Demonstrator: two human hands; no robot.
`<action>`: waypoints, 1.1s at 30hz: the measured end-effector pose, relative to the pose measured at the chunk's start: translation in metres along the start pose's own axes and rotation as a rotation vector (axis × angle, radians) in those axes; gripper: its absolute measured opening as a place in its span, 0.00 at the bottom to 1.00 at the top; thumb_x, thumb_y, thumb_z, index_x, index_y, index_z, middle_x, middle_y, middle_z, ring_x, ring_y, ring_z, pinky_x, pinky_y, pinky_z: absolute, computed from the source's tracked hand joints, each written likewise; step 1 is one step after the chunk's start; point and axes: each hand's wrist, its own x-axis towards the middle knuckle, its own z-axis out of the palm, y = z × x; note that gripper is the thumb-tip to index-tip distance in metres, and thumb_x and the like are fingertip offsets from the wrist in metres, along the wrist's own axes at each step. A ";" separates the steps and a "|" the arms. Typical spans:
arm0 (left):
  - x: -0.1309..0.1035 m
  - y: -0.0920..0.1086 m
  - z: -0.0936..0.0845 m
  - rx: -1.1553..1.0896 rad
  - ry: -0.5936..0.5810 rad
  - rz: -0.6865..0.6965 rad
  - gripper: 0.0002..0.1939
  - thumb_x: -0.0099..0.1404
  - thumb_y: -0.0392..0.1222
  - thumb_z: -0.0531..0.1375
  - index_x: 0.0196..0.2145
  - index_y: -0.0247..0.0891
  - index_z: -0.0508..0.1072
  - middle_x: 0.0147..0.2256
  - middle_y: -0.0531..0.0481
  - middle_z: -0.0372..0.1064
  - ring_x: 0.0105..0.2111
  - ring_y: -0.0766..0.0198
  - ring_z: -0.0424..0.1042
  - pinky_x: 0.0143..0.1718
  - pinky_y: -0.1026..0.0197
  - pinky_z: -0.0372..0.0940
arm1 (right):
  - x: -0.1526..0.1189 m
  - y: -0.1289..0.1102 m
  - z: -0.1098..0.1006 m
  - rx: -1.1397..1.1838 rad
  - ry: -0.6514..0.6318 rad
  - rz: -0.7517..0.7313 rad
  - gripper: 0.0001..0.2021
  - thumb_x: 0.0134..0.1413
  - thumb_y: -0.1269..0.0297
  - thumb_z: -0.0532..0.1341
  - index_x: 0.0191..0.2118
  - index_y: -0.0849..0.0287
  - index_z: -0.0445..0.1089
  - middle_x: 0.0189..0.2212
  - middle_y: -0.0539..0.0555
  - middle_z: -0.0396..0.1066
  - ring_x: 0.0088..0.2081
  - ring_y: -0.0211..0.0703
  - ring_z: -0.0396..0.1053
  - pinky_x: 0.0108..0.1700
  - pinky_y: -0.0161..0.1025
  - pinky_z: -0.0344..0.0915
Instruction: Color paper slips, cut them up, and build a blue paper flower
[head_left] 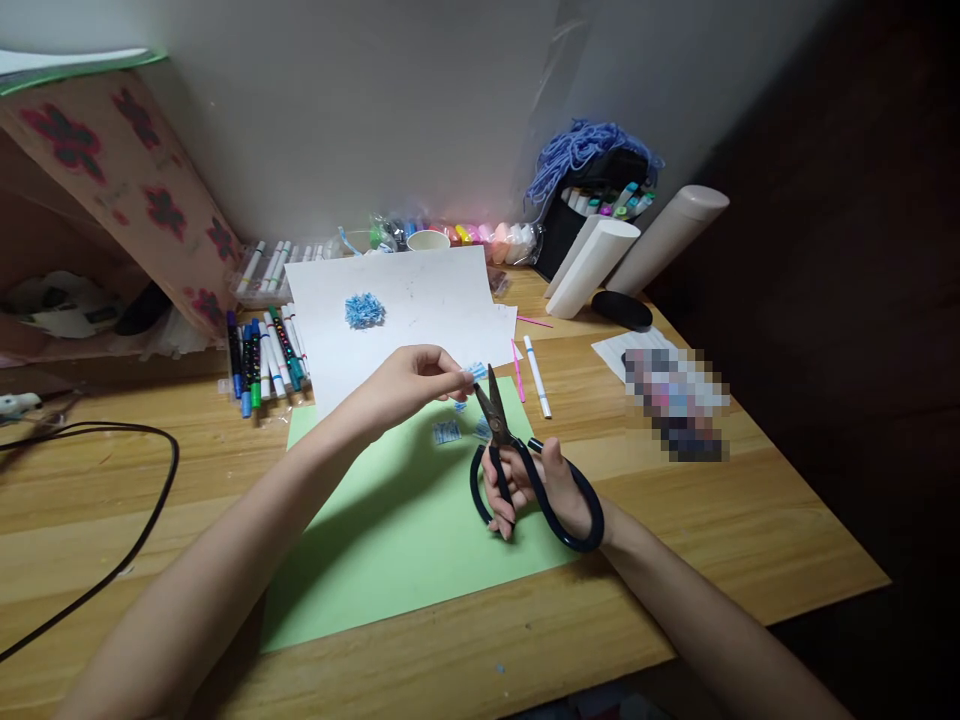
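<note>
My left hand (pixel 416 385) pinches a small blue-and-white paper piece (pixel 477 371) between thumb and fingertips, above the top of a green sheet (pixel 390 560). Black-handled scissors (pixel 496 425) are held in my right hand (pixel 536 485), their blades slightly apart and pointing up beside the pinched piece. Under the hands, a patterned blue piece (pixel 446 432) lies on the green sheet, with another one partly behind the scissors. A heap of blue shreds (pixel 365 310) rests on a white sheet (pixel 435 290) farther back.
Markers (pixel 266 360) lie at the left, near a black cable (pixel 169 480). A white marker (pixel 538 378) and pink sticks are right of the sheets. At the back stand a paper cup (pixel 428 241), white rolls (pixel 592 268) and a pen holder with blue yarn (pixel 589 150).
</note>
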 end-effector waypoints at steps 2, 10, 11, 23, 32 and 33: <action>0.000 0.001 0.002 -0.023 -0.034 -0.051 0.11 0.55 0.45 0.63 0.27 0.33 0.71 0.28 0.48 0.73 0.32 0.66 0.70 0.39 0.60 0.63 | 0.000 0.006 -0.001 -0.033 -0.011 -0.025 0.40 0.33 0.21 0.43 0.30 0.58 0.59 0.16 0.45 0.61 0.17 0.35 0.62 0.28 0.41 0.69; 0.000 0.000 0.001 0.000 -0.116 -0.068 0.08 0.55 0.42 0.61 0.26 0.33 0.71 0.28 0.48 0.72 0.31 0.67 0.69 0.38 0.61 0.62 | 0.001 0.015 -0.004 -0.095 -0.010 -0.079 0.38 0.33 0.22 0.44 0.30 0.57 0.57 0.15 0.42 0.58 0.14 0.32 0.58 0.22 0.35 0.65; 0.000 -0.001 0.001 -0.005 -0.119 -0.062 0.08 0.55 0.41 0.61 0.26 0.33 0.71 0.28 0.48 0.72 0.31 0.67 0.69 0.38 0.61 0.62 | 0.001 0.016 -0.004 -0.081 -0.009 -0.077 0.38 0.32 0.22 0.44 0.30 0.57 0.56 0.15 0.42 0.58 0.14 0.32 0.58 0.22 0.35 0.65; 0.000 0.001 0.000 -0.040 -0.128 -0.052 0.08 0.56 0.41 0.60 0.26 0.33 0.70 0.27 0.50 0.71 0.31 0.68 0.68 0.38 0.62 0.60 | 0.001 0.020 -0.003 -0.201 0.061 -0.141 0.36 0.33 0.24 0.50 0.29 0.57 0.57 0.12 0.41 0.56 0.11 0.30 0.55 0.13 0.27 0.55; 0.000 0.001 0.000 -0.049 -0.136 -0.053 0.06 0.55 0.39 0.60 0.24 0.34 0.70 0.27 0.51 0.71 0.31 0.69 0.68 0.37 0.64 0.61 | -0.002 0.016 0.003 -0.285 0.184 -0.176 0.33 0.37 0.27 0.54 0.28 0.57 0.57 0.10 0.40 0.56 0.10 0.28 0.52 0.12 0.26 0.54; 0.000 0.002 -0.001 -0.051 -0.142 -0.050 0.06 0.55 0.39 0.61 0.24 0.34 0.70 0.26 0.51 0.71 0.30 0.68 0.68 0.37 0.64 0.61 | 0.000 0.017 0.003 -0.256 0.201 -0.166 0.33 0.37 0.27 0.54 0.28 0.57 0.58 0.10 0.40 0.56 0.10 0.28 0.52 0.12 0.26 0.54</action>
